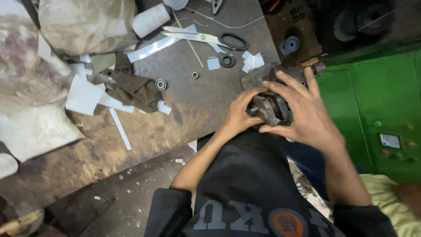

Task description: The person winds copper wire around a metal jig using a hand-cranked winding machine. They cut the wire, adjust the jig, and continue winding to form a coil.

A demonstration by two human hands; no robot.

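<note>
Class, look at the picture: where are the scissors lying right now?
In the head view, the scissors lie at the top middle of the workbench, beyond both hands, between the white spool and paper scraps.

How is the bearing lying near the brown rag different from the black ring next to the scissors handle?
The bearing is shiny silver metal, while the black ring is dull and dark, like rubber. The bearing lies beside the brown rag on bare bench; the black ring lies just below the scissors handle, beside white paper scraps. The black ring looks slightly larger, with a wider hole. Both are round, lie flat, and are untouched by either hand.
</note>
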